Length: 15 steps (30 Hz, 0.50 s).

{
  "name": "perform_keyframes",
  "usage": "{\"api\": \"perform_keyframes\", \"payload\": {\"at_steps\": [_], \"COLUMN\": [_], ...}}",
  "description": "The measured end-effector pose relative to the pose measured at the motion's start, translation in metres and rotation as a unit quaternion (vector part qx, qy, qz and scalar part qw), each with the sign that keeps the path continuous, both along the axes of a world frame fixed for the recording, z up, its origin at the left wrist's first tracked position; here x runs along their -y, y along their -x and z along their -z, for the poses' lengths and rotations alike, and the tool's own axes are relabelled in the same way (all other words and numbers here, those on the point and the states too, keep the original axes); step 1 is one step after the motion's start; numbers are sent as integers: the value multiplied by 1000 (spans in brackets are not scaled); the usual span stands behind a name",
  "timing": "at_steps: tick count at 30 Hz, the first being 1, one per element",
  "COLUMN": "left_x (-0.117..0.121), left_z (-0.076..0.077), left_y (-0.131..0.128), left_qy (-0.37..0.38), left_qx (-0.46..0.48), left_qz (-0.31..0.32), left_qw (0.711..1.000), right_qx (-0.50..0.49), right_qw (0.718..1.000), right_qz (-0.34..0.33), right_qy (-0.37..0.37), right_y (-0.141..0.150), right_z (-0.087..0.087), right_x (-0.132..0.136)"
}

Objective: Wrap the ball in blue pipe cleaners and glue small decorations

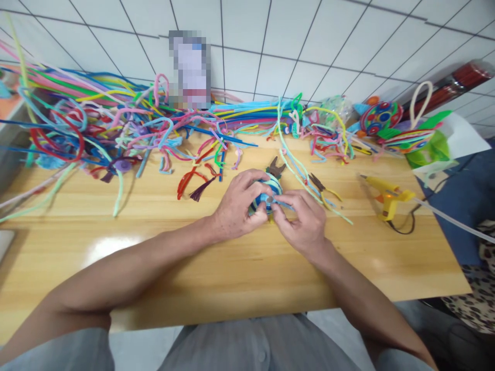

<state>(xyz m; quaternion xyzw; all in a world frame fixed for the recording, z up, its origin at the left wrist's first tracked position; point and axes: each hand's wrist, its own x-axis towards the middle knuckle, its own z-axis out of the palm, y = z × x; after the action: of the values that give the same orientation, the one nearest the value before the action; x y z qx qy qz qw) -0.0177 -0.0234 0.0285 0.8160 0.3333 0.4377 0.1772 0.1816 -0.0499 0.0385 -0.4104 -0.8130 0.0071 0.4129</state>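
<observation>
My left hand (pixel 237 203) is wrapped around a small coiled disc of blue and pale green pipe cleaner (pixel 270 188) above the wooden table (pixel 216 268). My right hand (pixel 299 219) pinches the loose blue end of that coil against it, fingers closed. A pale green pipe cleaner (pixel 305 180) trails from the coil area toward the right. Dark pliers (pixel 275 167) lie just behind the coil.
A big heap of coloured pipe cleaners (pixel 116 118) covers the back of the table. A yellow glue gun (pixel 389 198) with its cord lies at the right. Finished round crafts (pixel 381 118) and green paper sit at the back right. Another pair of small pliers (pixel 323 188) lies nearby.
</observation>
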Motion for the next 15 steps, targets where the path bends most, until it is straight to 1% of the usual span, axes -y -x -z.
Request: {"api": "perform_keyframes", "payload": {"at_steps": [2, 9, 15], "left_x": [0, 1, 2], "left_z": [1, 1, 0], "left_y": [0, 1, 1], "left_qy": [-9, 17, 11], "left_qx": [6, 0, 8], "left_qz": [0, 7, 6], "left_qw": [1000, 1000, 1000], "right_qx": [1, -18, -31], "right_qw": [1000, 1000, 999], "right_qz": [4, 9, 5], "right_qy": [4, 21, 26], "right_y": [1, 4, 4], "right_z": [-1, -2, -1], "right_x": [0, 1, 1]}}
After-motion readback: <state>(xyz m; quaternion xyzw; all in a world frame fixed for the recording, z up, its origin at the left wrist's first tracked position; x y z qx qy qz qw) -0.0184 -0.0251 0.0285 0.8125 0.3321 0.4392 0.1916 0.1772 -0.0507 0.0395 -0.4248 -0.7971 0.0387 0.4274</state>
